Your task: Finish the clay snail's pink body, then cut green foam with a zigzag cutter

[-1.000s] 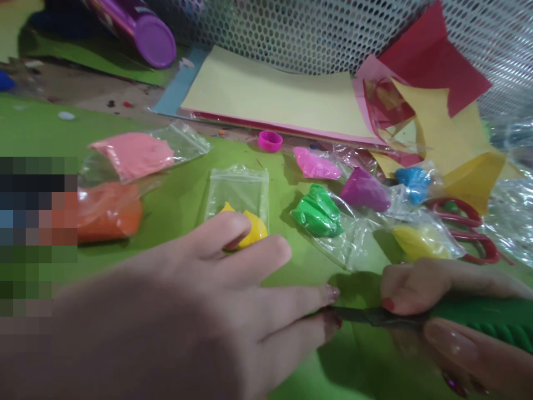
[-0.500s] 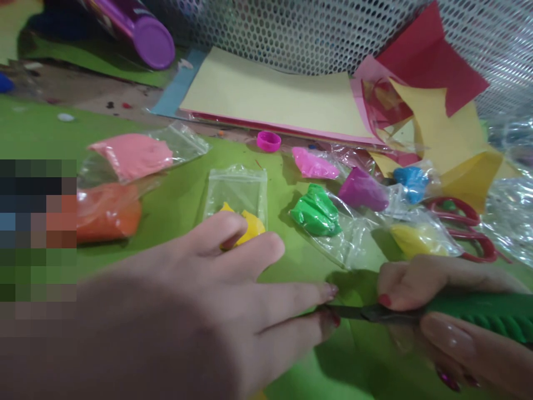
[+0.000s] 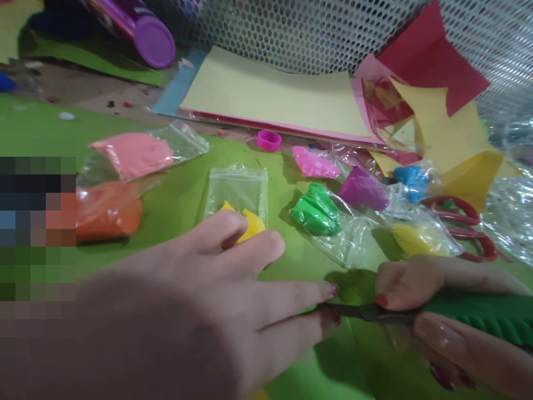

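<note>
My right hand grips the green ridged handle of a utility knife, thumb and fingers pressed together near its dark blade. The blade points left. Its tip lies between the thumb and a fingertip of my left hand, which reaches in from the lower left. Whether some small scrap is also pinched there, I cannot tell. The other left fingers are bent over a clear zip bag with yellow clay, partly hiding it. Green clay in an opened bag lies just beyond the blade.
Bagged pink clay and orange clay lie on the left of the green mat. Red-handled scissors lie behind my right hand among more clay bags. Paper sheets and a white perforated basket stand behind.
My right hand has shifted very slightly left with the utility knife. My left hand stays where it was, and the things on the mat have not moved.
</note>
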Demonstrator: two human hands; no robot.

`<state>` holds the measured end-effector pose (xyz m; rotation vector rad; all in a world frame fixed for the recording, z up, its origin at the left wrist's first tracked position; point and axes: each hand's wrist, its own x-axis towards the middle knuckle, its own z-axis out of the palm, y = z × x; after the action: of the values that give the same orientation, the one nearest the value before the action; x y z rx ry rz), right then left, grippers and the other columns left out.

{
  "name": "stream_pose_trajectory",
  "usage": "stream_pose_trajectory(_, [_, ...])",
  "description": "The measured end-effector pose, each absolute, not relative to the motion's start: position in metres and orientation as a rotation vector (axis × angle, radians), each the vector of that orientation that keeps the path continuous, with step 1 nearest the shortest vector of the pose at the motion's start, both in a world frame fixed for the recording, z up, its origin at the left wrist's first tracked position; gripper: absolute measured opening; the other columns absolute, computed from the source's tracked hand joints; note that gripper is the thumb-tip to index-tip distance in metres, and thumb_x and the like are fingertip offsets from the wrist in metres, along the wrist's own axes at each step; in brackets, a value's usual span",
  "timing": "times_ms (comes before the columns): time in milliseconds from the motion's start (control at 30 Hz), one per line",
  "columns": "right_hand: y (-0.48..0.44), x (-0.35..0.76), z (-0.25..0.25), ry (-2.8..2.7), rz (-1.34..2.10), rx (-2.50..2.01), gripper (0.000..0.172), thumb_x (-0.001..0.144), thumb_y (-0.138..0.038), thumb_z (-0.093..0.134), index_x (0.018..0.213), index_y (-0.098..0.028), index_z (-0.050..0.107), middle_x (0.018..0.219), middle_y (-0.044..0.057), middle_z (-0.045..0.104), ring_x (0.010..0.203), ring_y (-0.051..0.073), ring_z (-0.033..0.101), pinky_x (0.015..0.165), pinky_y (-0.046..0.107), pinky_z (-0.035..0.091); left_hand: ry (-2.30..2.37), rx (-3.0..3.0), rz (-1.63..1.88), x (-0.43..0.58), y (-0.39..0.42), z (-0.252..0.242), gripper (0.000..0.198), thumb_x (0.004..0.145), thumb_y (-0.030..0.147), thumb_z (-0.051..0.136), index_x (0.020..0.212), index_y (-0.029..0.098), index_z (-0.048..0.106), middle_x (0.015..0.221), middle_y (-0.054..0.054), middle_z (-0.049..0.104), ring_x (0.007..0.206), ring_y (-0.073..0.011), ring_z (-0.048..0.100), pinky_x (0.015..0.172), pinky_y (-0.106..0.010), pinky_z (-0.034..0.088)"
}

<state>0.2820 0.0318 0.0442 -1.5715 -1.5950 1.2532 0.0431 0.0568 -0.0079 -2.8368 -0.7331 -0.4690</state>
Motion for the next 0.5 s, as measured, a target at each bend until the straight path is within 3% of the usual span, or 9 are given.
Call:
stream_pose_trajectory(267, [0.032, 0.3, 0.036, -1.58, 1.263, -1.593, 0.024, 0.092, -0.061, 0.066, 0.09, -0.036, 0.066, 0.063, -0.002, 0.054, 0.043, 0.01, 0.039, 0.04, 0.017, 0.035, -0.744, -2.851, -0.496, 0.042, 0.056, -0.008, 0.04, 0.098, 0.04, 0.043, 0.136, 0.044, 0.052, 0.141, 0.025, 0.052, 0.099, -0.0257, 0.044, 0.089, -0.043, 0.033])
stream_pose_trajectory(333, [0.036, 0.312, 0.028, -1.639, 1.279, -1.521, 0.027, 0.091, -0.064, 0.068, 0.092, -0.038, 0.068, 0.06, -0.002, 0.054, 0.037, 0.01, 0.04, 0.034, 0.017, 0.036, -0.75, -2.854, -0.488, 0.042, 0.056, -0.009, 0.042, 0.097, 0.037, 0.045, 0.138, 0.044, 0.051, 0.142, 0.025, 0.051, 0.099, -0.0253, 0.045, 0.089, -0.043, 0.033])
stream_pose_trajectory(433, [0.041, 0.319, 0.023, -1.753, 1.443, -1.261, 0.016, 0.094, -0.054, 0.069, 0.098, -0.039, 0.071, 0.067, -0.001, 0.064, 0.03, 0.011, 0.046, 0.025, 0.017, 0.037, -0.755, -2.86, -0.473, 0.043, 0.057, -0.009, 0.05, 0.089, 0.037, 0.053, 0.139, 0.044, 0.051, 0.144, 0.026, 0.05, 0.1, -0.0261, 0.044, 0.087, -0.043, 0.034])
stream_pose_trajectory(500, [0.039, 0.312, 0.026, -1.722, 1.355, -1.381, 0.02, 0.095, -0.056, 0.066, 0.096, -0.037, 0.069, 0.067, 0.0, 0.062, 0.034, 0.01, 0.045, 0.03, 0.017, 0.038, -0.754, -2.86, -0.469, 0.043, 0.058, -0.008, 0.05, 0.089, 0.037, 0.054, 0.138, 0.045, 0.052, 0.143, 0.026, 0.05, 0.1, -0.0261, 0.044, 0.088, -0.043, 0.034])
